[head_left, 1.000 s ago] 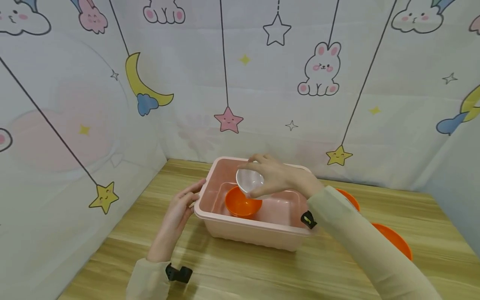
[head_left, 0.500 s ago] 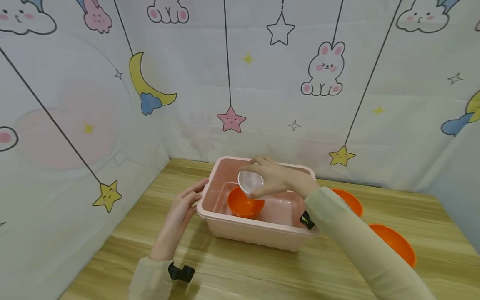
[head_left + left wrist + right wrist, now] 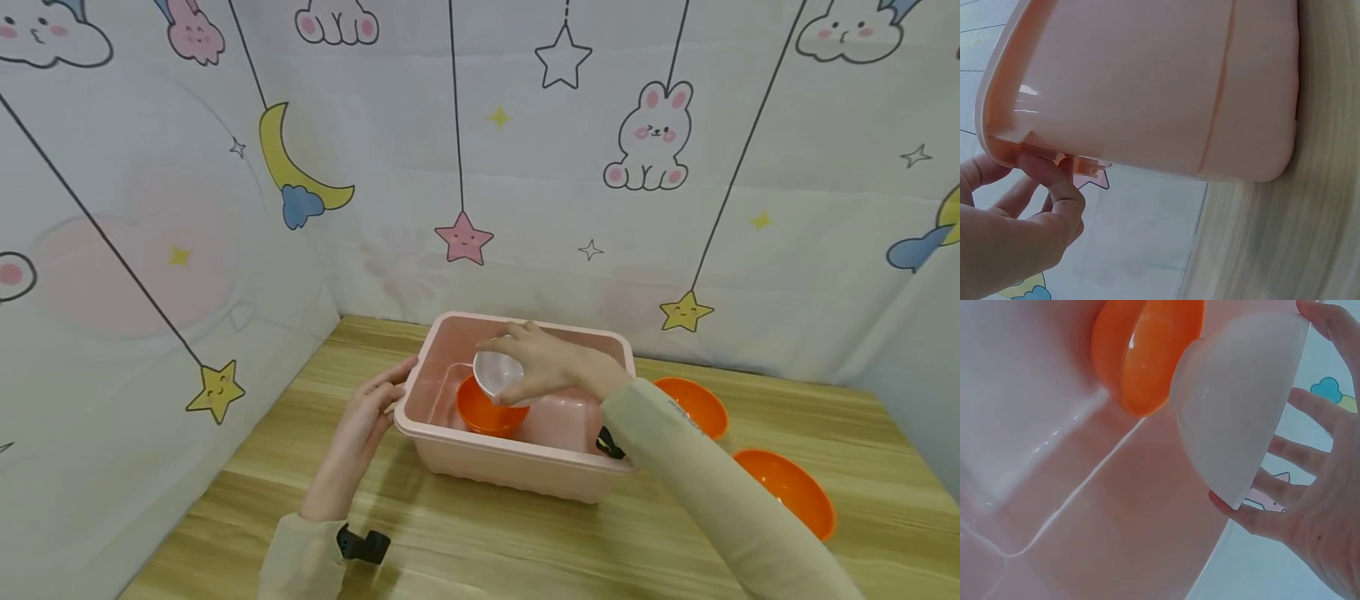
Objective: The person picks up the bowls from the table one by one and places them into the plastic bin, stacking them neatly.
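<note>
A wooden table point(image 3: 465, 533) fills the lower view, with cartoon-printed cloth walls point(image 3: 525, 167) behind and to the left. Toward the back of the table, near its middle, stands a pink plastic tub point(image 3: 517, 467). The left hand point(image 3: 365, 417) rests against the tub's left rim, fingers mostly straight, their tips under the lip in the left wrist view. Two orange bowls point(image 3: 787, 487) lie on the table near its right edge, just outside the tub. Another orange bowl point(image 3: 483, 412) sits inside the tub, toward its left end. Directly over it, tilted and seemingly touching its rim, is the white bowl point(image 3: 497, 372), the smallest thing here. The right hand point(image 3: 551, 364) is clamped on it, fingertips point(image 3: 1238, 509) spread round its rim and thumb at the opposite edge. The bowl looks like thin, stiff plastic: probably light, smooth and a little slippery, unlikely to break if it drops. Its rim, pinched from opposite sides as now, seems the soundest place to hold it.
</note>
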Action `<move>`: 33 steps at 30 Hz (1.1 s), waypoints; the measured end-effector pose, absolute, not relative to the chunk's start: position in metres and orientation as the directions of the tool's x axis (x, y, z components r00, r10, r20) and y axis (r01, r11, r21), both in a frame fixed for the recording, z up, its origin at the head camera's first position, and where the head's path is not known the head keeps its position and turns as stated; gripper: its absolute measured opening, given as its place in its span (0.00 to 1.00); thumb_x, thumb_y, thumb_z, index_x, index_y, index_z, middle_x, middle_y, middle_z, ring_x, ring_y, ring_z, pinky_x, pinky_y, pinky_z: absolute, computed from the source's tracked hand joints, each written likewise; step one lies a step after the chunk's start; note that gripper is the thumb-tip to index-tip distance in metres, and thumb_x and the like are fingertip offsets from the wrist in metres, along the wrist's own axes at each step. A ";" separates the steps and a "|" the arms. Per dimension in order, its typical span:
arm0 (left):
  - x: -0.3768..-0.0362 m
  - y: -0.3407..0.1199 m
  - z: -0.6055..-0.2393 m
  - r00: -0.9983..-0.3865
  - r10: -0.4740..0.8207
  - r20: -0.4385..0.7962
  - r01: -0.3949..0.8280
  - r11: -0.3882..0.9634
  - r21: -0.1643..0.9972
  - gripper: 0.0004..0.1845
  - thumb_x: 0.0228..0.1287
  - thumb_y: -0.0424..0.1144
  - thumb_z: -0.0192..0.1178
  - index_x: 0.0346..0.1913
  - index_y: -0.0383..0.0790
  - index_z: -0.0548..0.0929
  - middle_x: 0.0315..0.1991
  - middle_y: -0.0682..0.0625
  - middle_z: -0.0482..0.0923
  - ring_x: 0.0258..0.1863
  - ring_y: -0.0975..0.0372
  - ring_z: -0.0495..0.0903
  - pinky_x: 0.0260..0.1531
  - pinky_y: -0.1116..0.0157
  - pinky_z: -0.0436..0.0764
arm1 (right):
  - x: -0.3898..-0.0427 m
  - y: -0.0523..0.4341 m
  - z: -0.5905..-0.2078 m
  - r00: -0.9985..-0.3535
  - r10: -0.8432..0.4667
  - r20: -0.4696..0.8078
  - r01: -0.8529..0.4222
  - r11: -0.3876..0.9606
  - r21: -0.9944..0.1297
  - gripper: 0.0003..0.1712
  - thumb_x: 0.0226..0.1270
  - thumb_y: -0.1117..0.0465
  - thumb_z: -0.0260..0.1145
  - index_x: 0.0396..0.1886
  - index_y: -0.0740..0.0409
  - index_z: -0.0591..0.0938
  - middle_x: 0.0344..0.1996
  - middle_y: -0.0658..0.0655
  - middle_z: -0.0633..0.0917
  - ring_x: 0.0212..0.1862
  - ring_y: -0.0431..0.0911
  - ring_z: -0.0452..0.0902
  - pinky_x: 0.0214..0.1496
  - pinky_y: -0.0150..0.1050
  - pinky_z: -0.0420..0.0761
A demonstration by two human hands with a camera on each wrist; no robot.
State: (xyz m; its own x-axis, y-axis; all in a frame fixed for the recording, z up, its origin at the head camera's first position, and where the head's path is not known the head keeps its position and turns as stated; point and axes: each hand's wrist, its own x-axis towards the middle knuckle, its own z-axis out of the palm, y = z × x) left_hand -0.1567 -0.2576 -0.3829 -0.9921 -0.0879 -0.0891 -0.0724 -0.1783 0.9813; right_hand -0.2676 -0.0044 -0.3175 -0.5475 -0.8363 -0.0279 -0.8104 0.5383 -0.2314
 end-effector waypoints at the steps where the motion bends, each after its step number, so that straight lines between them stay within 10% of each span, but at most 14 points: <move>1: -0.157 -0.258 -0.383 -0.992 -0.086 -0.089 -0.073 -0.176 0.982 0.27 0.67 0.32 0.47 0.70 0.39 0.67 0.73 0.54 0.62 0.60 0.67 0.68 0.55 0.68 0.74 | -0.268 -0.005 -0.318 -0.548 -0.835 -0.035 -0.808 0.540 -0.237 0.42 0.52 0.41 0.67 0.69 0.39 0.68 0.67 0.51 0.67 0.69 0.52 0.58 0.67 0.55 0.66; 33: -0.158 -0.256 -0.382 -0.989 -0.104 -0.108 -0.088 -0.181 0.980 0.26 0.67 0.31 0.47 0.69 0.41 0.69 0.72 0.54 0.64 0.61 0.66 0.68 0.49 0.71 0.75 | -0.273 -0.032 -0.345 -0.537 -0.823 -0.185 -0.802 0.566 -0.191 0.44 0.53 0.38 0.66 0.72 0.34 0.64 0.68 0.56 0.64 0.68 0.56 0.59 0.67 0.56 0.66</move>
State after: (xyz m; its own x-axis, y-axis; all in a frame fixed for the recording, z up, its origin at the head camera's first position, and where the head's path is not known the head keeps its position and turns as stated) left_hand -0.1577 -0.2563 -0.3817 -0.9887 -0.1045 -0.1076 -0.0875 -0.1805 0.9797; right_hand -0.2728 -0.0323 -0.3450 -0.5366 -0.8232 -0.1852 -0.8021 0.5658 -0.1912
